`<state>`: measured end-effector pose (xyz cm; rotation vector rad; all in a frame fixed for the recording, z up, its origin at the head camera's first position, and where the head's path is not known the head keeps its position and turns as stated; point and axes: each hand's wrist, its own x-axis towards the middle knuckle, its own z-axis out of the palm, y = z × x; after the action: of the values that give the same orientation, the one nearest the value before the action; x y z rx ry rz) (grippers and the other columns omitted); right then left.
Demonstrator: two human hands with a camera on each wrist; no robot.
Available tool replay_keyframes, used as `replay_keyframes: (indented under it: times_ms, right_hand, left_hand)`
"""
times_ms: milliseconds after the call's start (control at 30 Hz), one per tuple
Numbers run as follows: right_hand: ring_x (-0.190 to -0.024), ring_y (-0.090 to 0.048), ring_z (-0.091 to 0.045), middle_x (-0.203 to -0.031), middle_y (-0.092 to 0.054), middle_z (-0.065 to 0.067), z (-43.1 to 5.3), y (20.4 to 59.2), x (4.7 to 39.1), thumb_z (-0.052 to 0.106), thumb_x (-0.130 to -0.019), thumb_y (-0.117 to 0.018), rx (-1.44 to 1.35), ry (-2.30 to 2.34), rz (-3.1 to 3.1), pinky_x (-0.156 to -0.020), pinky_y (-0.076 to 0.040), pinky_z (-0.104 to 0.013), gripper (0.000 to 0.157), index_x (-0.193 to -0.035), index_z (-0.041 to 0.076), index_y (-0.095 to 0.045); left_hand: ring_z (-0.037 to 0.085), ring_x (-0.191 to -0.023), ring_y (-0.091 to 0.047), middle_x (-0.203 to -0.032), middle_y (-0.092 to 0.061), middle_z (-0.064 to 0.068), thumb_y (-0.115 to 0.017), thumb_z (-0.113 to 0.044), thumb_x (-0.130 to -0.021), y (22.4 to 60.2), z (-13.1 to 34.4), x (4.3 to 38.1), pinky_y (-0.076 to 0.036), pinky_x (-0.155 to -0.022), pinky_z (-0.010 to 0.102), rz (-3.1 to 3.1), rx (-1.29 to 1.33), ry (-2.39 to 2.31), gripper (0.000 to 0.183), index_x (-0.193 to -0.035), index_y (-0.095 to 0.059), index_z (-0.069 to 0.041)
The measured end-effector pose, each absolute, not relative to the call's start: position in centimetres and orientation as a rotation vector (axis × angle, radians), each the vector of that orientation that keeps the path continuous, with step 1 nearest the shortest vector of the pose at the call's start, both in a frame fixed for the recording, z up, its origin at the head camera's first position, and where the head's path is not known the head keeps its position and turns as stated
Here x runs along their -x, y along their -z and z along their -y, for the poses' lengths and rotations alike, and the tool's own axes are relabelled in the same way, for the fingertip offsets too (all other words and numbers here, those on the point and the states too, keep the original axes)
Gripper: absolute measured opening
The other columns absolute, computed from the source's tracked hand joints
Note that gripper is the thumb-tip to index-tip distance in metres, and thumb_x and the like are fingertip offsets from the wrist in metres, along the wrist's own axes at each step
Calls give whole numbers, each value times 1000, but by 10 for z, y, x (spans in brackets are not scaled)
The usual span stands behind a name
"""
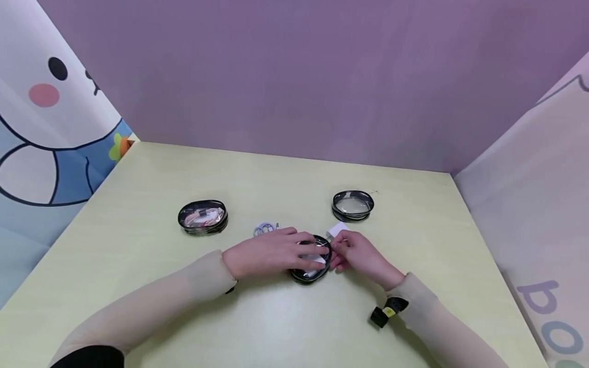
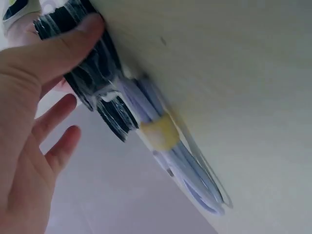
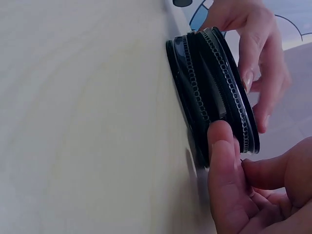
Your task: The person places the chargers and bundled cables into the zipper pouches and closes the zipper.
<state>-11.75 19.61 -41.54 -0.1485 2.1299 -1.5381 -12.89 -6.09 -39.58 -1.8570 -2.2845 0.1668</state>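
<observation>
A small oval zippered pouch [image 1: 309, 276] with black trim and a clear top stands on the table, something white showing inside. My left hand [image 1: 280, 251] holds it from the left, fingers spread across the top and thumb against its side. At the pouch's right edge, my right hand [image 1: 361, 255] pinches the small dark zipper pull [image 3: 242, 160] between thumb and fingers. In the right wrist view the zipper teeth [image 3: 196, 92] run along the pouch's side, with a gap between the rows. The pull is mostly hidden by the fingertips.
A coiled lilac cable [image 1: 264, 228] with a yellow band [image 2: 160, 132] lies beyond my left hand. A white block [image 1: 338, 228] sits just past my right hand. Farther back are a filled pouch [image 1: 202, 217] on the left and another clear pouch [image 1: 353, 205] on the right.
</observation>
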Motion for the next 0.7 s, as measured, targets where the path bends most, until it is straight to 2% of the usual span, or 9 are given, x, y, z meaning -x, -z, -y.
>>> replay_keyframes:
  times_ms: [300, 433, 533, 700]
  right_hand:
    - [-71, -68, -26, -81, -65, -16, -198, 419, 118, 3, -105, -44, 151, 1518, -2129, -61, -57, -33, 12, -99, -4, -51]
    - [-72, -69, -27, -82, -65, -16, -200, 420, 118, 2, -104, -45, 186, 1507, -2139, -61, -58, -34, 11, -98, -5, -51]
    - [-73, -69, -28, -83, -66, -17, -203, 421, 117, 1, -104, -45, 202, 1491, -2146, -62, -58, -35, 11, -97, -5, -50]
    - [-74, -69, -28, -85, -67, -17, -207, 421, 113, 0, -104, -45, 213, 1484, -2131, -63, -59, -36, 11, -97, -6, -50]
  left_hand:
    - [21, -139, -40, -156, -39, -1, -62, -4, -95, 397, 61, 135, -49, -96, 38, 2381, 1871, -91, 62, -146, -50, -39]
    - [20, -137, -42, -155, -42, -1, -61, -1, -93, 397, 60, 136, -54, -83, 34, 2409, 1854, -76, 64, -144, -52, -40]
    - [19, -137, -43, -155, -41, -1, -62, -4, -94, 398, 60, 136, -55, -76, 31, 2445, 1855, -71, 63, -144, -52, -41]
    - [19, -137, -42, -157, -39, -3, -68, -18, -95, 400, 61, 135, -55, -77, 31, 2494, 1841, -65, 58, -144, -50, -42]
